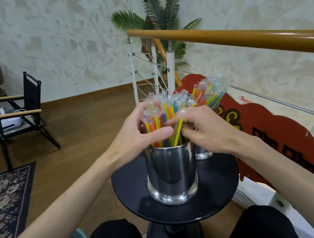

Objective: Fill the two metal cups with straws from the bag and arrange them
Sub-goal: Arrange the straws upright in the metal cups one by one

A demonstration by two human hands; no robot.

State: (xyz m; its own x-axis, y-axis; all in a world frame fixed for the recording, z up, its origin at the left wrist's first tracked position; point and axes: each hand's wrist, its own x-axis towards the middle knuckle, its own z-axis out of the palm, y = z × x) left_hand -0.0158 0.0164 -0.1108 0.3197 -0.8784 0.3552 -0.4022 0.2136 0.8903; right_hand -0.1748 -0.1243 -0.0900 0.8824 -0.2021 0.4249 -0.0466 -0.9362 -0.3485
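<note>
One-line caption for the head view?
Both hands arrange wrapped straws in the near metal cup; far cup already filled.

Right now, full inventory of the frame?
cups: 2, shiny metal, on table, one behind the other
straws: many, mixed colours, wrapped, standing in both cups
table: 1, black, round
chair: 1, black, folding, left
rug: 1, dark patterned, floor left
plant: 1, green, by railing
handrail: 1, wooden, right
sign: 1, red, right of table
left hand: grips straws
right hand: pinches a yellow straw
</note>
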